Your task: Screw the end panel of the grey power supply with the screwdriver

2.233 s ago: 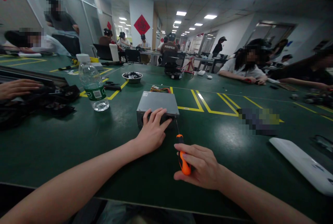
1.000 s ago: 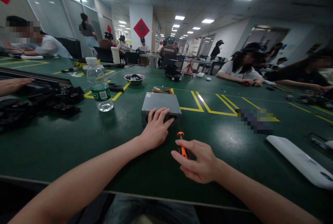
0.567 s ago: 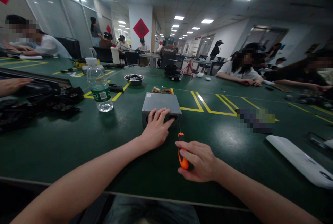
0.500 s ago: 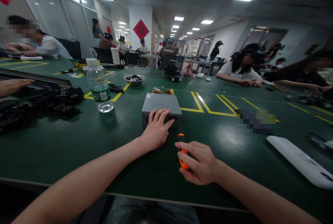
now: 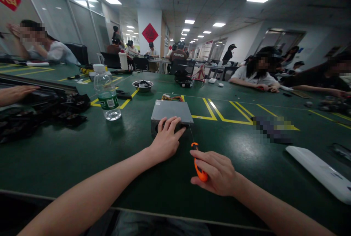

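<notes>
A grey metal computer power supply [image 5: 172, 111] lies on the green table, its bundle of coloured wires [image 5: 172, 98] showing at the far side. My left hand [image 5: 167, 139] grips its near edge, fingertips on the top and the thumb side against the front face near the right corner. With its fingers closed round the orange and black handle, my right hand [image 5: 216, 170] holds a screwdriver [image 5: 200, 170]. The thin shaft points away from me, and its tip is at the front right corner of the power supply. Whether it sits in a screw is too small to tell.
Left of the power supply stands a water bottle [image 5: 107, 99]. A metal bowl [image 5: 142, 85] with small parts is farther back. Black parts [image 5: 63, 113] and another person's hand [image 5: 18, 94] are at the left. A white casing [image 5: 319, 172] lies at the right.
The screwdriver handle and my right hand have moved a little to the right, so the screwdriver slants more. My left hand keeps its hold. At the far left a person has raised their hands.
</notes>
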Action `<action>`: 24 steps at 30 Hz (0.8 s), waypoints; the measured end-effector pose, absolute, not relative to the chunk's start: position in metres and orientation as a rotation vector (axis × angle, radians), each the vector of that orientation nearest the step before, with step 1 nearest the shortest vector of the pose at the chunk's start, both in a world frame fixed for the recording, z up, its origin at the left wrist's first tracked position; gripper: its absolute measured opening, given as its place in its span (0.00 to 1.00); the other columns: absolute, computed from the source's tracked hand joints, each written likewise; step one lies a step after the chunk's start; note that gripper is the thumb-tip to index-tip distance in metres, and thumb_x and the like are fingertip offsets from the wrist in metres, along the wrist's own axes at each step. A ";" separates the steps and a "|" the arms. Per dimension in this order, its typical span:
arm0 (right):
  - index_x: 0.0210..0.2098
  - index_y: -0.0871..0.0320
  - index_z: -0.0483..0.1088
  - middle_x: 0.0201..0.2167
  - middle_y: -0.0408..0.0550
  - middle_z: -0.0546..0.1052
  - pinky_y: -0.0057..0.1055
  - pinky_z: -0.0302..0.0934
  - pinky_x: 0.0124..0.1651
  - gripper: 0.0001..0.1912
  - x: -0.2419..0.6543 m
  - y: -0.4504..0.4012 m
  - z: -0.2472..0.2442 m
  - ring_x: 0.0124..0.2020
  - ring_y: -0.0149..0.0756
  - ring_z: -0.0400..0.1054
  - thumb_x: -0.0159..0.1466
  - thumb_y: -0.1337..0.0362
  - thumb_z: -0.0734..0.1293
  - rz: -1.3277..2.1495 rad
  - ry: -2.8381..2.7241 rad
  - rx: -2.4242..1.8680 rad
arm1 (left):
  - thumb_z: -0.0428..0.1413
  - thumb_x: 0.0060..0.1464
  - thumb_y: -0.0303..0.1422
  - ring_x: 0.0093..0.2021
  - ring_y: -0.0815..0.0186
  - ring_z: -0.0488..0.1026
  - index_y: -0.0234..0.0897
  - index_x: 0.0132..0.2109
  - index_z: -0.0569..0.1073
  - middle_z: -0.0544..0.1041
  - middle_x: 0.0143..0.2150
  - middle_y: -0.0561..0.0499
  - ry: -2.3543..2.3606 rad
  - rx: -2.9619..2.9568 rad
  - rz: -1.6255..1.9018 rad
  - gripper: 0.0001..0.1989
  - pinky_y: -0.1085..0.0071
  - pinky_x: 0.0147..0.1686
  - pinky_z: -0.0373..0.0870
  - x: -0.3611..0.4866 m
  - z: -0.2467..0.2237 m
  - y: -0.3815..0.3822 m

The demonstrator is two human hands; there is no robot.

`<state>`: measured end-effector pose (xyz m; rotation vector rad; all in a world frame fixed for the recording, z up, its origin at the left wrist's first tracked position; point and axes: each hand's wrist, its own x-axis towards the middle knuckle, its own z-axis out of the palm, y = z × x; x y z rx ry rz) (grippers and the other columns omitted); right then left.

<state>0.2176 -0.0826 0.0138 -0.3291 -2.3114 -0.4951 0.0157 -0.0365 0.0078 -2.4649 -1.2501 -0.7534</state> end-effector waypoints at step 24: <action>0.33 0.61 0.66 0.39 0.56 0.76 0.29 0.69 0.33 0.03 0.221 -0.077 0.021 0.32 0.33 0.72 0.59 0.71 0.65 -0.725 -2.270 -0.523 | 0.52 0.49 0.24 0.63 0.50 0.50 0.44 0.55 0.66 0.57 0.61 0.39 -1.230 -2.389 -0.755 0.25 0.46 0.59 0.46 0.023 0.002 -0.037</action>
